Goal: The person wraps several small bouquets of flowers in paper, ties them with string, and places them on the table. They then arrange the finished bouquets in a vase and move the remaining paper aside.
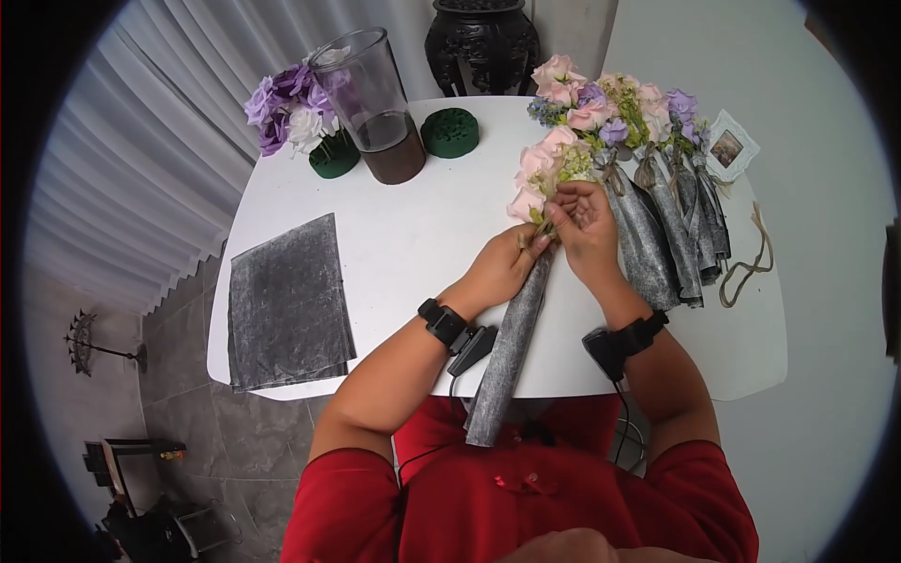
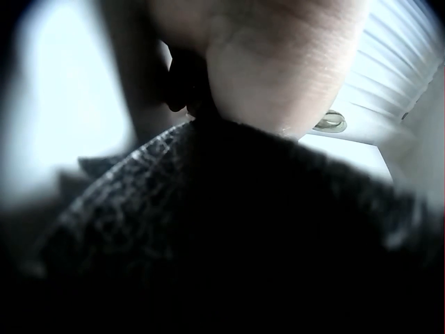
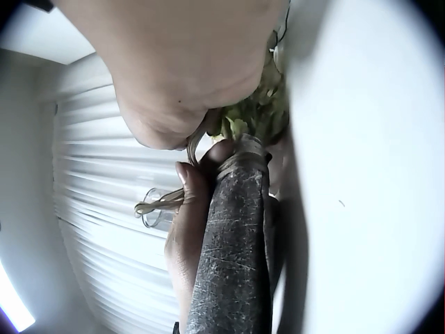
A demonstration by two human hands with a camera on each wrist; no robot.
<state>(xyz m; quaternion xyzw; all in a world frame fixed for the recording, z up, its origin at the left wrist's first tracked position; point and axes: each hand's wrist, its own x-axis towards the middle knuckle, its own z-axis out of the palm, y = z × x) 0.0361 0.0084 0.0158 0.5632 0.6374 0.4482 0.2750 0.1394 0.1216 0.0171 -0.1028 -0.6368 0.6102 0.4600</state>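
Observation:
A small bouquet of pink artificial roses (image 1: 537, 169) with pale green filler has its stems rolled in dark grey wrapping paper (image 1: 511, 347). My left hand (image 1: 499, 267) grips it at the neck, just below the blooms. Tan twine (image 3: 240, 163) circles that neck, and a loop of it sticks out past my left thumb. Between the fingers of my right hand (image 1: 589, 235), close to the flowers, a strand of the twine is pinched. The paper tube slants down over the table's front edge. In the left wrist view, dark paper (image 2: 125, 216) hides most of the work.
Several wrapped bouquets (image 1: 657, 225) lie at the right beside a white photo frame (image 1: 734, 147) and loose twine (image 1: 751, 267). Grey paper sheets (image 1: 289, 300) lie left. Behind stand a glass vase (image 1: 375, 122), green floral foam (image 1: 450, 132) and purple and white flowers (image 1: 286, 103).

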